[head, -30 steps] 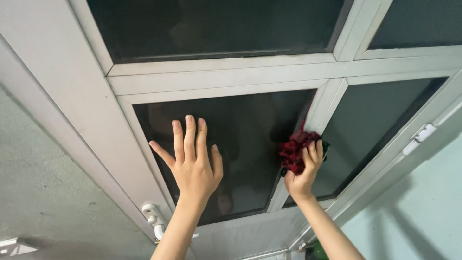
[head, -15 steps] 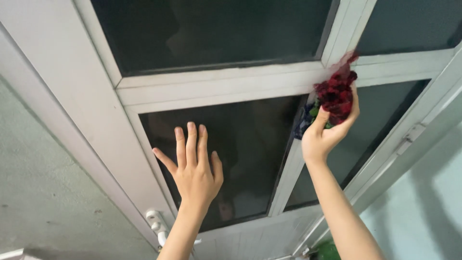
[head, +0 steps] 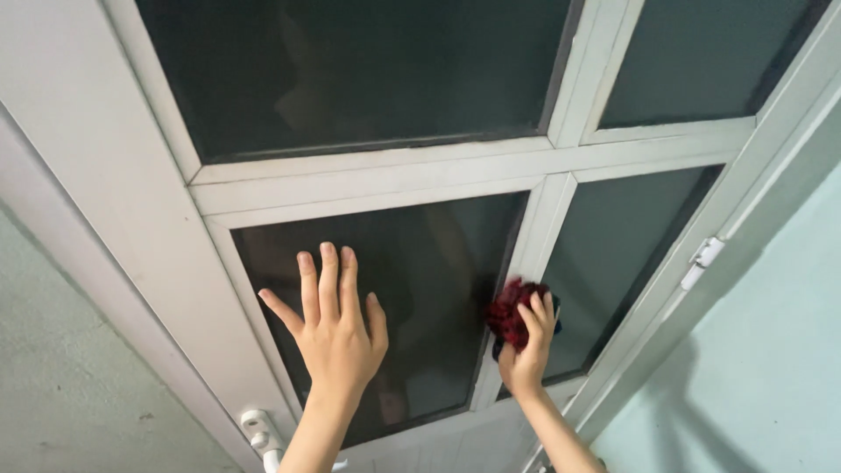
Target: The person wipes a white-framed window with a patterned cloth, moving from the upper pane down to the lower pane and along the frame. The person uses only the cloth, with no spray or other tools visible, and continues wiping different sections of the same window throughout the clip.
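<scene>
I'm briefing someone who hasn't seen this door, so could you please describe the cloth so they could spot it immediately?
Find the white-framed door with four dark glass panes. On the upright bar between its two lower panes, the right hand presses a crumpled dark red cloth. It is the only red, soft thing there.

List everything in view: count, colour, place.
door frame: one, white, fills most of the view, bars split it into panes
glass panes: four, dark tinted, two upper, two lower
rag: one, dark red with a bit of dark blue, bunched against the vertical bar between the lower panes
door handle: one, white, bottom edge left of centre
hinge: one, white, on the frame's right side
wall: pale green at right, grey at left
left hand: flat on the lower left pane, fingers spread
right hand: pressing the rag to the bar
</scene>
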